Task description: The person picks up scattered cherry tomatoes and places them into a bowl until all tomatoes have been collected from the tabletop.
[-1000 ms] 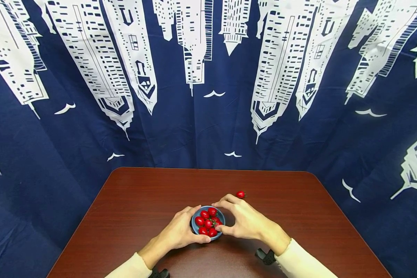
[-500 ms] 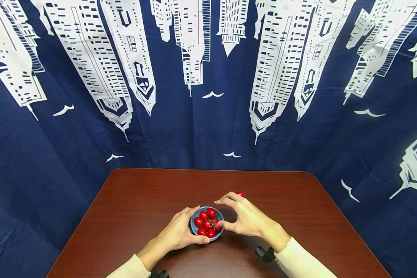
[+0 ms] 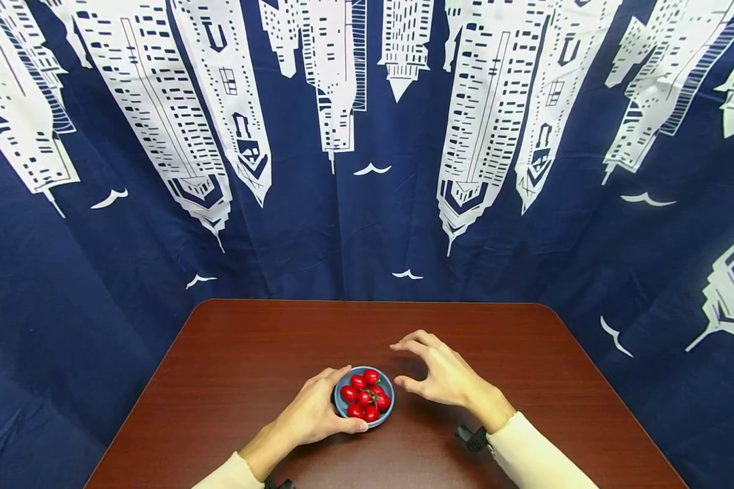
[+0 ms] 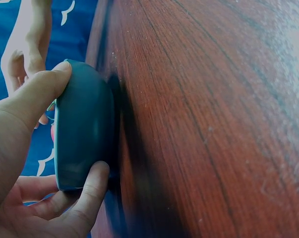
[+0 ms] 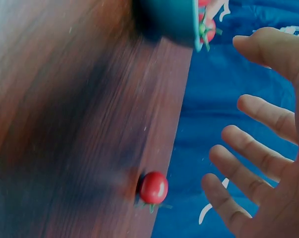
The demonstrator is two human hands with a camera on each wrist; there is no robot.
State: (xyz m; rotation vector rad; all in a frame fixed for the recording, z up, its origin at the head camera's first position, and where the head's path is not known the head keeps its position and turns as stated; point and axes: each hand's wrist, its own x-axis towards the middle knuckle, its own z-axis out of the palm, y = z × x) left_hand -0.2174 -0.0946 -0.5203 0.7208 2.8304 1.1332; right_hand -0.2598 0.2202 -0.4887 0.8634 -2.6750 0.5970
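A small blue bowl [image 3: 387, 387] stands on the table with several cherry tomatoes [image 3: 363, 399] in it, some with green stems. My left hand [image 3: 315, 411] grips the bowl from its left side. In the left wrist view the thumb is at the rim and a fingertip presses the bowl's outer wall [image 4: 85, 129]. To the right of the bowl, apart from it, hovers my right hand [image 3: 443, 372], fingers spread and holding nothing. A single loose cherry tomato [image 5: 154, 187] lies on the table near that hand; in the head view the hand hides it.
The reddish-brown wooden table [image 3: 269, 339] has rounded far corners. Behind it and along its sides hangs a dark blue cloth [image 3: 306, 238] printed with white buildings and birds. A dark wrist camera [image 3: 472, 438] sits under the right wrist.
My right hand has drawn off the bowl's right side, moving right and slightly away from me over the loose tomato. The left hand keeps its grip on the bowl.
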